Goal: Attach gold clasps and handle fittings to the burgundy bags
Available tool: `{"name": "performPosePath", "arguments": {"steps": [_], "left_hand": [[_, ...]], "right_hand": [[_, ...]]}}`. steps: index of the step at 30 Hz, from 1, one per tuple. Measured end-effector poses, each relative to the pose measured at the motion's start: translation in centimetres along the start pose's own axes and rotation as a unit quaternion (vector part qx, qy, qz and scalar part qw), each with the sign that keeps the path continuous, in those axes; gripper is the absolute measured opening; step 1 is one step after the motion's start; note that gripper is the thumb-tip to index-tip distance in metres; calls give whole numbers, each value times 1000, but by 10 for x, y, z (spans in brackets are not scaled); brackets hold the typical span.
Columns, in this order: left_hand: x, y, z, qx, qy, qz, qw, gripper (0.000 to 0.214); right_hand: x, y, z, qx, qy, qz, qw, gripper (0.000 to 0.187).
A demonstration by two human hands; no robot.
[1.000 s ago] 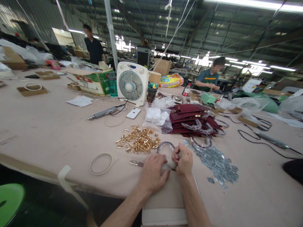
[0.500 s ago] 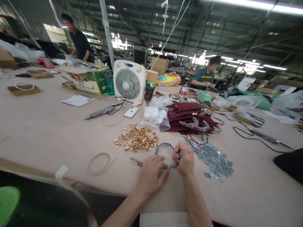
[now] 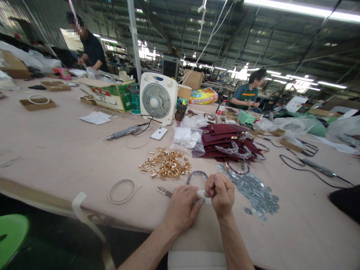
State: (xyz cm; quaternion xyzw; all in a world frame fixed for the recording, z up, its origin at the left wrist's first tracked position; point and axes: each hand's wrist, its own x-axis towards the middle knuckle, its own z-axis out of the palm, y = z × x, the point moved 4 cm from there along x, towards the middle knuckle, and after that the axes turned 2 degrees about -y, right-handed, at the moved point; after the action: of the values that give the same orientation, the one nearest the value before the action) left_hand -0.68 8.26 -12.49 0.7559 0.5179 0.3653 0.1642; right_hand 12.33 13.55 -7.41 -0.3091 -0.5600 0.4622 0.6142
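Observation:
A beige bag lies at the table's front edge, its purple handle wrapped in clear film. My left hand holds the bag's upper edge down, fingers curved and thumb beside a small metal fitting. From under that hand a brown strap with a gold slotted plate sticks out to the left. My right hand is a fist just right of the fitting, closed round a tool with a rounded grey end; most of the tool is hidden.
Gold fittings lie heaped beyond my left hand, grey metal plates to the right. Dark red bag pieces, a fan, a phone, two electric screwdrivers and a coiled strip are around. Two people work farther off.
My right fist has turned and lifted slightly, so the fitting shows more and the tool's grey end less. The left hand stays on the bag. The view has shifted a little.

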Motion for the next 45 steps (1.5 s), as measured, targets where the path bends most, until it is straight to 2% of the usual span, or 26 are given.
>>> {"name": "performPosePath", "arguments": {"steps": [7, 14, 18, 22, 27, 30, 34, 38, 45], "left_hand": [[1, 5, -3, 6, -5, 2, 1000, 15], [2, 7, -4, 9, -13, -15, 1000, 22], [3, 7, -4, 17, -21, -14, 1000, 12], [2, 6, -3, 18, -18, -12, 1000, 17], [0, 6, -3, 15, -29, -9, 999, 33], [-1, 7, -2, 16, -32, -1, 999, 51], [0, 7, -2, 16, -29, 7, 999, 50], [3, 9, -3, 10, -30, 3, 999, 47], [5, 11, -4, 15, -30, 1, 999, 36]], "right_hand": [[-11, 15, -7, -76, -1, 22, 997, 50], [-16, -13, -2, -8, -3, -56, 998, 45], [-16, 10, -1, -68, -13, -1, 998, 47], [-15, 24, -14, -12, 29, 30, 999, 44], [-22, 2, -23, 76, 81, -35, 993, 38], [-32, -1, -15, 87, 62, -37, 994, 38], [-44, 13, -5, 84, 36, -12, 996, 39], [-49, 23, -3, 46, 32, -23, 998, 41], [-52, 22, 1, -82, 20, -62, 994, 42]]}}
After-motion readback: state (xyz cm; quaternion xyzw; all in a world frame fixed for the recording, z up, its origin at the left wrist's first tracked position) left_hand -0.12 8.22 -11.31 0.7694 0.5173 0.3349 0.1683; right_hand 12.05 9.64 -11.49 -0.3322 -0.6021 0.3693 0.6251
